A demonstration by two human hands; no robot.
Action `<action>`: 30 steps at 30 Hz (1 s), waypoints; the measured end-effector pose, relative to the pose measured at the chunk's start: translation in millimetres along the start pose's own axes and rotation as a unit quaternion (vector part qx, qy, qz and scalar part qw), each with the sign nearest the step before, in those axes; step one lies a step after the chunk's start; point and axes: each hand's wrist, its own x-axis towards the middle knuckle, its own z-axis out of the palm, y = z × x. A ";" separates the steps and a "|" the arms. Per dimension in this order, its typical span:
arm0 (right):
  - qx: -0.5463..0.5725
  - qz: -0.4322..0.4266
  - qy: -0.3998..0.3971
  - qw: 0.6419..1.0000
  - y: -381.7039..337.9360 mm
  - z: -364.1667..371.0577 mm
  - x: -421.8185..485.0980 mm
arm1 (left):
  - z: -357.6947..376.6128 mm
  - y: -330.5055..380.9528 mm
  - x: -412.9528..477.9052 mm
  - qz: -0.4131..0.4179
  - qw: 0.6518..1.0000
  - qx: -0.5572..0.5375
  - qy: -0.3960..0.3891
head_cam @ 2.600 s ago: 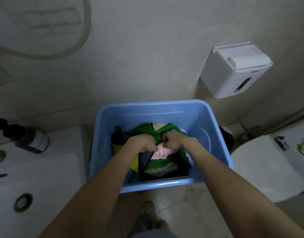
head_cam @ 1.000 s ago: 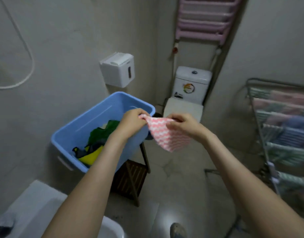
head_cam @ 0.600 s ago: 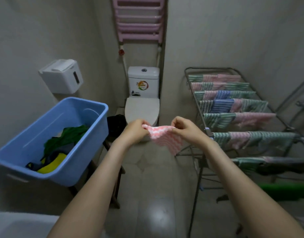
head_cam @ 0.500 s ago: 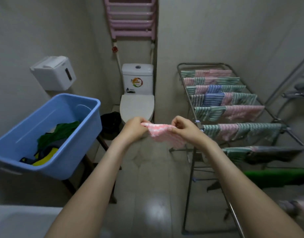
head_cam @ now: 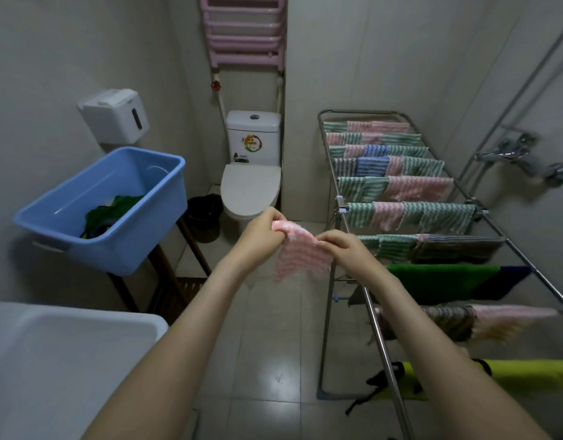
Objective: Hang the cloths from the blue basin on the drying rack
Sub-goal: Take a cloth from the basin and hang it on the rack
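Observation:
A pink-and-white striped cloth hangs between my two hands over the floor, just left of the drying rack. My left hand grips its upper left corner and my right hand pinches its upper right edge. The blue basin stands on a dark stool at the left, with green, yellow and dark cloths inside. The metal drying rack runs along the right wall, its bars covered with several striped, green and yellow cloths.
A white toilet stands at the back, a black bin beside it. A white sink fills the lower left. A dispenser box hangs on the left wall, a shower tap on the right wall.
I lifted the pink striped cloth out of the basin and turned right toward the rack. Both hands have kept hold of it and now hold it a little lower, closer to the rack.

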 end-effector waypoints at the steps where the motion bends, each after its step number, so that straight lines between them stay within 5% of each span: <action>1: -0.003 -0.007 0.013 1.000 -4.1 -0.8 -7.3 | -1.0 3.0 -6.5 0.006 1.000 -0.008 0.003; 7: 0.017 -0.014 0.071 0.997 -18.2 -6.2 -65.2 | 10.2 18.0 -49.3 0.024 0.990 -0.124 -0.067; 15: 0.053 0.012 0.090 0.994 -26.1 -21.6 -158.1 | 53.7 42.7 -100.5 0.064 0.974 -0.130 -0.174; 20: 0.069 0.026 0.138 0.988 -19.6 -40.7 -202.2 | 80.4 62.5 -131.4 0.088 0.979 -0.116 -0.146; 25: 0.077 0.063 0.024 0.995 -5.2 -56.3 -227.6 | 110.4 80.1 -148.5 0.103 0.983 -0.098 -0.113; 30: 0.083 0.070 0.014 0.994 21.6 -74.8 -242.6 | 142.7 96.2 -163.0 0.085 0.985 -0.107 -0.108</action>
